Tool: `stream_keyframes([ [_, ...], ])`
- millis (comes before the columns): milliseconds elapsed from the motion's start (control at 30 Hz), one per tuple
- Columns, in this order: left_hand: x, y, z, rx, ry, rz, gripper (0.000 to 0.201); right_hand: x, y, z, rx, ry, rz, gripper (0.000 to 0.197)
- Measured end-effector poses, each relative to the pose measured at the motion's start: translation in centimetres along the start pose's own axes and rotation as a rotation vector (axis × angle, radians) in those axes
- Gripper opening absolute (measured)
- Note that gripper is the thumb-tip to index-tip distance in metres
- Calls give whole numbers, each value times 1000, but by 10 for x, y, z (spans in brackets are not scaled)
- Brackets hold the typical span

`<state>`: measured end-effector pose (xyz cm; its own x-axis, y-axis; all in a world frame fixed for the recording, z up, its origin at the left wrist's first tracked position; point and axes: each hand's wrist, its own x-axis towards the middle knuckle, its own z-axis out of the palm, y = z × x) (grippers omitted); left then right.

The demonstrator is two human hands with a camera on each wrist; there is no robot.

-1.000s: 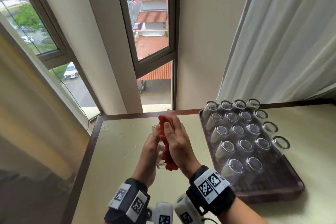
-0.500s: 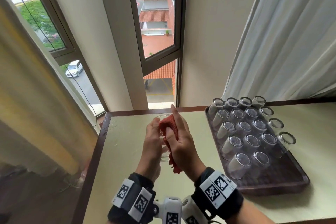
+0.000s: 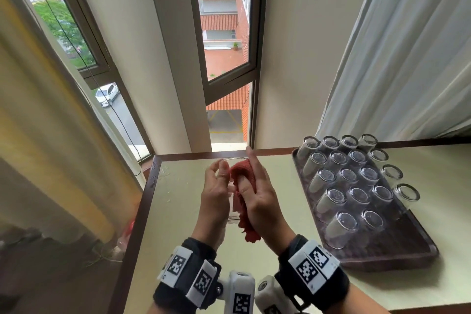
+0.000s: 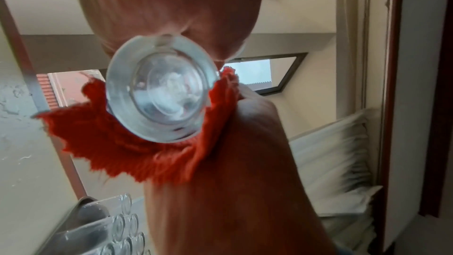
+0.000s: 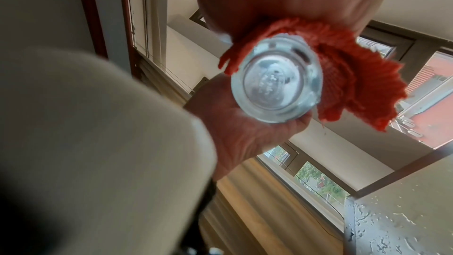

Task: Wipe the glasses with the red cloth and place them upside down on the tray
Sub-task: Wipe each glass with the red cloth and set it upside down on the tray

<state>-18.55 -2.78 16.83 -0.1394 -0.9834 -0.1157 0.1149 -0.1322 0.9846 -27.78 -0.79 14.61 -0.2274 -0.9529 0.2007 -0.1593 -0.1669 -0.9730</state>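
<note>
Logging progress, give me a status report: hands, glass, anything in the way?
Left hand holds glass. Right hand presses red cloth against it. Tray front corner free, path clear.

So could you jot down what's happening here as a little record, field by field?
activity: a person wipes a glass with a red cloth
left hand: holds the glass
right hand: presses the cloth round the glass
glass position: held above the table, mouth away from the person
tray: brown, on the right of the table, many glasses upside down in rows
background: window, white curtain
</note>
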Motion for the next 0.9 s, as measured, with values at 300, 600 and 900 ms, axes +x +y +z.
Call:
stream_keyframes([
  [300, -10, -2, -1, 40, -59, -13, 57, 3, -1, 1, 110, 34, 84, 69],
  [600, -19, -9, -3, 82, -57, 17, 61, -3, -8, -3, 172, 27, 96, 31],
  [900, -17, -7, -10, 96, -29, 36, 65, -15, -4, -2, 93, 4, 58, 48],
])
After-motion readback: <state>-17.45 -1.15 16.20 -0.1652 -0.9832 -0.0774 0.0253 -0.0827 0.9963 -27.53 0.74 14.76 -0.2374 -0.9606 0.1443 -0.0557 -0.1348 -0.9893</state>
